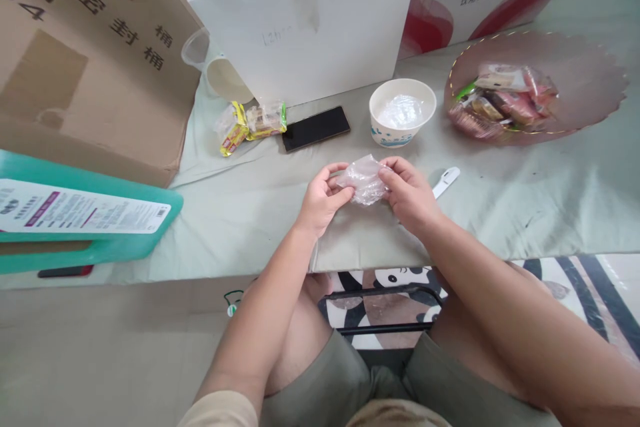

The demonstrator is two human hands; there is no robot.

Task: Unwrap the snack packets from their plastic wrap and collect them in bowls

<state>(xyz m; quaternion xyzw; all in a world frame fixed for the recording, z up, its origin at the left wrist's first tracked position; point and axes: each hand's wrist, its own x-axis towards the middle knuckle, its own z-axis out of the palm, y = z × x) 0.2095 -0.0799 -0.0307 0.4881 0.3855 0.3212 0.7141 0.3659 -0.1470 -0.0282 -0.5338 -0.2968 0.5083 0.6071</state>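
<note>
Between my two hands a crumpled piece of clear plastic film (367, 180) is held up over the table's front part. My left hand (323, 197) pinches its left edge between thumb and fingers. On the other side my right hand (407, 190) grips the right edge. Just behind the hands stands a white paper bowl (395, 138) with blue print, and crinkled clear plastic (400, 110) lies inside it. A white utensil-like piece (447, 181), perhaps a folding knife or peeler, rests right of my right hand.
Behind lie a black phone (317, 129) and yellow snack packets (250, 125). A pink scalloped bowl (590, 97) holds several wrapped snacks. Boxes line the back, including a white one (320, 27) and a brown carton (100, 60). A green jug (160, 213) lies left.
</note>
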